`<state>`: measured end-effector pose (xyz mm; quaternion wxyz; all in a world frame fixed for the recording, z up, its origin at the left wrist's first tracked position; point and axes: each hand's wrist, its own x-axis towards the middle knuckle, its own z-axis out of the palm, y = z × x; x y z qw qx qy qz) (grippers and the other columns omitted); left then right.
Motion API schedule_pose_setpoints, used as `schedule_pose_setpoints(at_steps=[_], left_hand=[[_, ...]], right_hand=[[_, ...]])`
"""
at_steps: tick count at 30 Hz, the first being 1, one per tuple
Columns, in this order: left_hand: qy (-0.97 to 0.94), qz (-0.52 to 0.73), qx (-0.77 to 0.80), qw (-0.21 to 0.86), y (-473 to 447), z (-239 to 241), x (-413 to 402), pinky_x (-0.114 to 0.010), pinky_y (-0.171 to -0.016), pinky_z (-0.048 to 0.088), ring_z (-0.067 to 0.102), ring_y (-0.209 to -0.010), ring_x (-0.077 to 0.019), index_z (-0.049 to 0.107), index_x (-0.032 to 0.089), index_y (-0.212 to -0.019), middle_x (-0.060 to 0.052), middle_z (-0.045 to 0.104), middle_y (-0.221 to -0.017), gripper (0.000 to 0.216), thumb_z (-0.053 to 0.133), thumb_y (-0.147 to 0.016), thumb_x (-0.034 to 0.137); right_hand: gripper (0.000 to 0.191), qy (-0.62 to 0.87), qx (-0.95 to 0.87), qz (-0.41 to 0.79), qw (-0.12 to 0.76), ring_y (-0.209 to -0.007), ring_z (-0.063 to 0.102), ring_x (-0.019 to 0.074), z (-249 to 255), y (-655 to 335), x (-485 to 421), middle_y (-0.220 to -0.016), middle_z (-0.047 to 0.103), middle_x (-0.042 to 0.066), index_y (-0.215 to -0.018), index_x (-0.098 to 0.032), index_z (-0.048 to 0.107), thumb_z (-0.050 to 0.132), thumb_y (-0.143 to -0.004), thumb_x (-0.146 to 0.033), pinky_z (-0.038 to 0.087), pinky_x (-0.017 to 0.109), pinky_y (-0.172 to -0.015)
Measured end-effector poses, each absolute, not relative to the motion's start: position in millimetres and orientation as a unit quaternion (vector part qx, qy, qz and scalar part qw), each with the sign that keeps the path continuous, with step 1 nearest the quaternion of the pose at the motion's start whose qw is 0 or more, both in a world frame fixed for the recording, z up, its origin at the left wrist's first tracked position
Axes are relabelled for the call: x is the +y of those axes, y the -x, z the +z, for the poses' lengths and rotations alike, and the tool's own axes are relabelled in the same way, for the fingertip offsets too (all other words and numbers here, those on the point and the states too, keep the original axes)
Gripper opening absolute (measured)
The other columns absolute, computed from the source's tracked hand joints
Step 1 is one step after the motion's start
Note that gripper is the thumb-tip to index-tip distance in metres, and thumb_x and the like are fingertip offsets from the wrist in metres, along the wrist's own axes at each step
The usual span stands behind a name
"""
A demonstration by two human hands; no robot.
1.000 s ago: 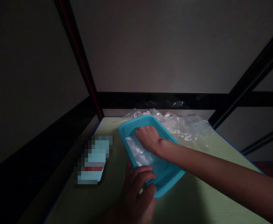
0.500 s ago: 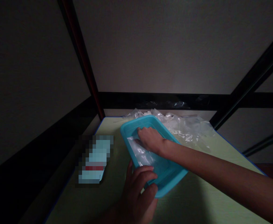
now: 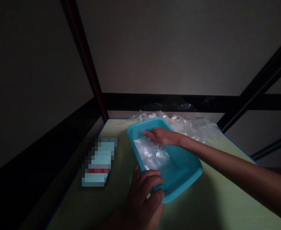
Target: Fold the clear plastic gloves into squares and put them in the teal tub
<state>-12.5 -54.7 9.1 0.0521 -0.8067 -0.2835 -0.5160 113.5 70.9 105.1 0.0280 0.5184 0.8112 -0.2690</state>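
A turquoise plastic basin is tilted over the table in front of me. My left hand grips its near-left rim, the fingertips curling over the edge. A flat clear plastic bag lies against the inside of the basin. Above the bag's far end is my right hand, reaching in from the right. One finger points left and the others hang loosely bent, with nothing visible between them. Whether those fingertips touch the bag I cannot tell.
Crumpled clear plastic bags lie along the back of the pale green table. On the left is a pixelated light-blue item with a red band. A wall rises directly behind the table.
My right hand has lifted off the bag's upper part and its fingers have loosened, showing more of the bag. The basin has shifted slightly right, with my left hand still on its rim.
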Motion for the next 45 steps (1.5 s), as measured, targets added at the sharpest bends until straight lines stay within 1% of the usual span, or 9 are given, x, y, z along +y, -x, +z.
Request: schedule_pose_setpoints(at_steps=[2, 4, 6, 8, 16, 26, 29, 38, 45], left_hand=[[0.809, -0.512, -0.282, 0.051, 13.0, 8.9, -54.5, -0.046, -0.088, 0.045, 0.062, -0.085, -0.0191, 0.050, 0.017, -0.075, -0.005, 0.064, -0.080, 0.019, 0.047, -0.067, 0.000], [0.808, -0.514, -0.284, 0.052, 13.5, 9.0, -53.7, -0.045, -0.089, 0.045, 0.062, -0.085, -0.0189, 0.050, 0.017, -0.075, -0.005, 0.063, -0.080, 0.019, 0.048, -0.066, 0.000], [0.805, -0.517, -0.286, 0.052, 13.9, 9.5, -52.6, -0.045, -0.089, 0.045, 0.062, -0.085, -0.0189, 0.050, 0.017, -0.074, -0.005, 0.063, -0.080, 0.019, 0.048, -0.066, 0.000], [0.805, -0.516, -0.289, 0.050, 14.0, 10.3, -51.9, -0.045, -0.089, 0.045, 0.062, -0.085, -0.0192, 0.050, 0.018, -0.074, -0.005, 0.063, -0.080, 0.018, 0.048, -0.068, 0.001], [0.805, -0.516, -0.289, 0.051, 13.5, 11.9, -51.3, -0.043, -0.088, 0.046, 0.062, -0.086, -0.0190, 0.051, 0.017, -0.075, -0.005, 0.063, -0.081, 0.018, 0.049, -0.068, 0.001], [0.793, -0.521, -0.314, 0.039, 9.8, 15.8, -52.3, -0.039, -0.079, 0.050, 0.062, -0.082, -0.0187, 0.050, 0.018, -0.076, -0.004, 0.063, -0.079, 0.019, 0.049, -0.069, 0.000], [0.788, -0.524, -0.321, 0.031, 9.7, 15.2, -51.8, -0.041, -0.081, 0.050, 0.062, -0.083, -0.0190, 0.050, 0.018, -0.076, -0.004, 0.062, -0.079, 0.019, 0.049, -0.069, 0.000], [0.783, -0.529, -0.326, 0.017, 9.3, 11.7, -51.0, -0.041, -0.081, 0.050, 0.061, -0.086, -0.0202, 0.050, 0.018, -0.076, -0.005, 0.062, -0.081, 0.018, 0.049, -0.071, 0.001], [0.786, -0.527, -0.322, 0.023, 9.6, 12.4, -50.8, -0.041, -0.082, 0.050, 0.061, -0.085, -0.0201, 0.050, 0.018, -0.078, -0.005, 0.062, -0.081, 0.018, 0.049, -0.071, 0.001]], right_hand=[[0.041, -0.509, 0.826, -0.238, 0.051, -0.064, 0.065, 0.0161, 107.0, -114.7, 69.8, -0.082, 0.068, 0.013, -0.089, -0.004, 0.064, 0.029, -0.095, -0.026, 0.047, 0.020, -0.053], [0.029, -0.501, 0.843, -0.185, 0.062, -0.079, 0.065, 0.0197, 105.7, -115.5, 68.3, -0.087, 0.068, 0.015, -0.095, -0.004, 0.064, 0.037, -0.090, -0.013, 0.048, 0.023, -0.065], [0.025, -0.496, 0.854, -0.149, 0.054, -0.097, 0.060, 0.0244, 101.3, -116.6, 66.6, -0.100, 0.065, 0.017, -0.102, -0.004, 0.062, 0.044, -0.085, -0.008, 0.045, 0.027, -0.077], [0.028, -0.490, 0.862, -0.121, 0.050, -0.105, 0.056, 0.0271, 95.5, -117.8, 64.6, -0.109, 0.062, 0.019, -0.109, -0.005, 0.058, 0.047, -0.083, -0.008, 0.042, 0.030, -0.083], [0.028, -0.475, 0.874, -0.088, 0.054, -0.094, 0.060, 0.0244, 81.7, -114.9, 58.9, -0.105, 0.063, 0.017, -0.111, -0.007, 0.054, 0.047, -0.084, -0.012, 0.043, 0.028, -0.072], [0.026, -0.479, 0.870, -0.092, 0.073, -0.095, 0.060, 0.0215, 72.3, -109.2, 69.5, -0.105, 0.063, 0.015, -0.106, -0.007, 0.057, 0.054, -0.083, -0.018, 0.042, 0.023, -0.073], [0.024, -0.478, 0.868, -0.103, 0.090, -0.096, 0.060, 0.0212, 73.9, -106.6, 71.1, -0.104, 0.064, 0.014, -0.103, -0.008, 0.060, 0.055, -0.082, -0.018, 0.042, 0.022, -0.072], [0.027, -0.465, 0.861, -0.174, 0.110, -0.089, 0.063, 0.0202, 76.5, -104.6, 76.5, -0.098, 0.068, 0.014, -0.101, -0.007, 0.064, 0.052, -0.078, -0.007, 0.045, 0.021, -0.068], [0.040, -0.460, 0.855, -0.223, 0.083, -0.095, 0.061, 0.0197, 83.3, -114.5, 79.9, -0.106, 0.065, 0.014, -0.110, -0.006, 0.060, 0.052, -0.071, -0.002, 0.045, 0.021, -0.076]])
